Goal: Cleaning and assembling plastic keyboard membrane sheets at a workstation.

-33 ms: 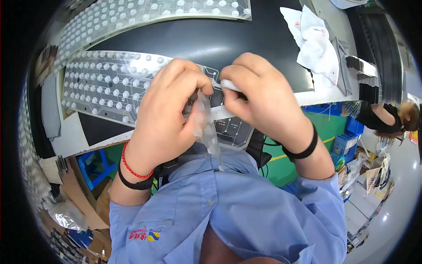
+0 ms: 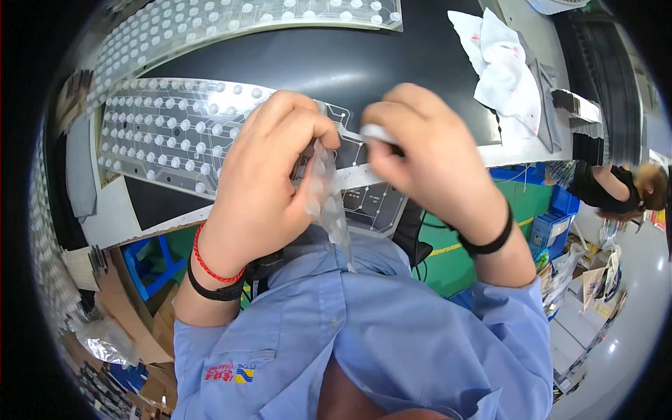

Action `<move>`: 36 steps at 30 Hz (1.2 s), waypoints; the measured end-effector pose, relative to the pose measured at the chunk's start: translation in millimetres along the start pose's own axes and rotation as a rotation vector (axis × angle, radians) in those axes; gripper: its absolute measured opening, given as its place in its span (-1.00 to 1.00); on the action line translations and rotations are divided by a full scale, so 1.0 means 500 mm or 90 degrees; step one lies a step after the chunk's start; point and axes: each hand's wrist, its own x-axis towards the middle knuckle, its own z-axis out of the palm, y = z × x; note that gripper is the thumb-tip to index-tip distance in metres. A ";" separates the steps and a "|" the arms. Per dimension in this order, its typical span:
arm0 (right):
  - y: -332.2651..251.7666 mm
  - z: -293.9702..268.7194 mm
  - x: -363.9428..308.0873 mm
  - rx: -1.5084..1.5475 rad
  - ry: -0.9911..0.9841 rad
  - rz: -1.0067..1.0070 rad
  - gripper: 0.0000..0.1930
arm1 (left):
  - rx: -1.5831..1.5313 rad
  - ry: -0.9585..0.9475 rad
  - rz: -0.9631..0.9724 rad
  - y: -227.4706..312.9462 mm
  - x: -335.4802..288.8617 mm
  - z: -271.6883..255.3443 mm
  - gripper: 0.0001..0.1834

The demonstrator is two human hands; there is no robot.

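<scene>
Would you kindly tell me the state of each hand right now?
Left hand: closed, pinching a translucent dotted sheet.
Right hand: closed on a small white object, too blurred to identify.

One wide fisheye view looks from the wearer's head, the left lens of a side-by-side pair, facing steeply down. The wearer's light-blue buttoned fabric shirt (image 2: 280, 336) fills the lower part, close to the lens. The bare left hand (image 2: 269, 168) and the bare right hand (image 2: 428, 150) stand near the middle, also at close range, with the smooth black tabletop (image 2: 280, 56) reaching beyond them toward the top. Lower down lies the green floor (image 2: 448, 262). Toward the dark round rim, straight edges bend, and a distant black-clad person (image 2: 607, 187) appears tipped sideways.
</scene>
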 end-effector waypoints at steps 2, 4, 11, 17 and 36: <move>0.014 -0.035 -0.027 -0.037 -0.022 0.049 -0.80 | -0.017 0.007 -0.017 -0.003 -0.006 0.002 -0.82; 0.021 -0.053 -0.042 -0.034 -0.006 0.068 -0.82 | -0.005 0.008 -0.006 -0.003 -0.006 0.006 -0.80; 0.001 -0.006 -0.004 -0.020 0.000 -0.010 -0.83 | -0.010 0.001 -0.020 0.001 -0.005 0.003 -0.78; 0.007 -0.039 0.000 -0.005 -0.022 -0.009 -0.84 | 0.002 -0.008 -0.005 -0.002 -0.004 0.003 -0.82; 0.020 -0.068 -0.016 -0.018 -0.041 0.029 -0.85 | -0.019 0.004 -0.027 0.000 -0.008 0.006 -0.72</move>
